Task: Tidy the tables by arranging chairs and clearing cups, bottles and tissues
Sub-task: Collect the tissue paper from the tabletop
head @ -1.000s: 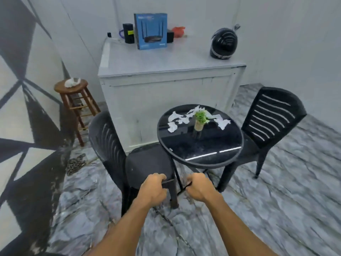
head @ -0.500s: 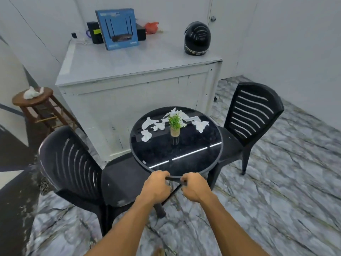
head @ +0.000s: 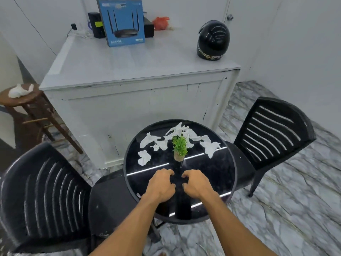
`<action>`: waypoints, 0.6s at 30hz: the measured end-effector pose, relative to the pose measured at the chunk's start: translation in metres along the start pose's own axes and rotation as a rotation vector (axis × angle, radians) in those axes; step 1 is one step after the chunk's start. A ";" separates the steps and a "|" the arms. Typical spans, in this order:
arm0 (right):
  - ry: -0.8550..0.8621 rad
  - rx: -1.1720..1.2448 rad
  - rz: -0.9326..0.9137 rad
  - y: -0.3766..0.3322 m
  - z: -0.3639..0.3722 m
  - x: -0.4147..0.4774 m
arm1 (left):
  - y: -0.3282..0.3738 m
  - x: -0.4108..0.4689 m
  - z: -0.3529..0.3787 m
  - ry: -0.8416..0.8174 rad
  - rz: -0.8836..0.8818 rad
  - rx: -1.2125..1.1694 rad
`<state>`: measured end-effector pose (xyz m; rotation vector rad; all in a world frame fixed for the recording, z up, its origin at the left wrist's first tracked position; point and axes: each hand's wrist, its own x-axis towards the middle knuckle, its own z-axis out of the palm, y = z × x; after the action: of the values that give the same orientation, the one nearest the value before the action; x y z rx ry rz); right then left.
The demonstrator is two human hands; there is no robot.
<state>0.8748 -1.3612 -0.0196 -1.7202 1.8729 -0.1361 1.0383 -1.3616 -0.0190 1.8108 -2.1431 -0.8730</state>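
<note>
Hovering over the round surface (head: 217,174), your left hand (head: 162,185) and right hand (head: 196,184) had curled, empty grips; tissues (head: 184,139) lay scattered around the plant (head: 180,147), chairs (head: 273,133) flanking.

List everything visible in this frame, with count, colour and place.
round table: 1, black, centre
tissues: several, white, far half of table
potted plant: 1, green, table centre
chairs: 2, black, either side of table
counter: 1, white, behind table
router box: 1, blue, on counter
helmet: 1, black, on counter
stool: 1, brown, left, white wad on it
left hand, right hand: curled, empty, over table
</note>
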 end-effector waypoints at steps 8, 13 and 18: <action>0.076 0.038 0.048 0.039 -0.066 0.070 | 0.058 0.100 -0.018 0.147 0.109 -0.063; 0.128 0.096 0.069 0.069 -0.104 0.133 | 0.098 0.171 -0.021 0.185 0.134 -0.106; 0.037 0.141 0.124 0.107 -0.102 0.196 | 0.117 0.224 0.002 0.130 0.057 -0.111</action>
<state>0.7329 -1.5597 -0.0515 -1.5128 1.9422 -0.2463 0.8892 -1.5651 -0.0036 1.6949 -2.0148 -0.8207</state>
